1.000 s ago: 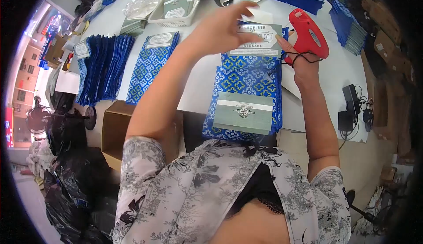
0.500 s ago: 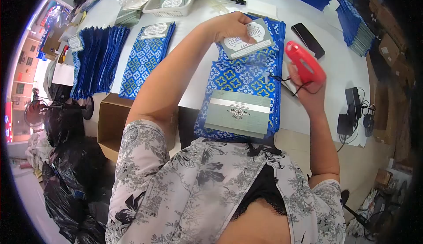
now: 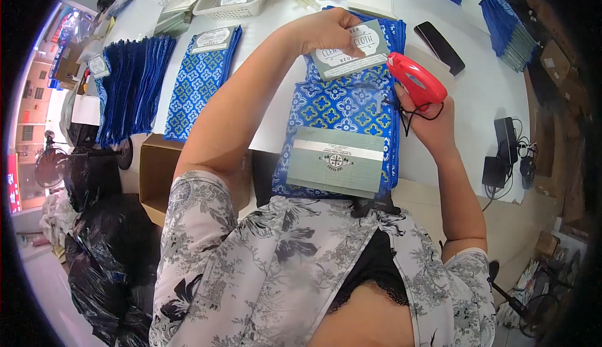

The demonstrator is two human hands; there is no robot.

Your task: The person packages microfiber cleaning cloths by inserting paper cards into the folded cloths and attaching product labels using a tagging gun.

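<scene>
My left hand (image 3: 325,32) is closed on the grey-green label card (image 3: 360,65), pinching it at the top of a folded blue patterned cloth (image 3: 342,105). The card reads "cleaning cloth". My right hand (image 3: 433,121) grips a red stapler (image 3: 419,82) with a black cord looped on it. Its front end meets the card's right edge; whether it has closed on the card I cannot tell. More cloths lie under the top one. Across the near end of the stack rests another grey-green card (image 3: 338,168), back side up, close to my body.
To the left lie a labelled cloth stack (image 3: 204,80) and a row of folded cloths (image 3: 135,90). A white basket (image 3: 235,11) of cards stands behind. At right are a phone (image 3: 440,47) and power adapters (image 3: 501,149). An open carton (image 3: 157,171) sits below the table edge.
My right hand has brought the red stapler left and slightly down, so its tip is now at the card's edge. The card has tilted slightly and shifted left with my left hand.
</scene>
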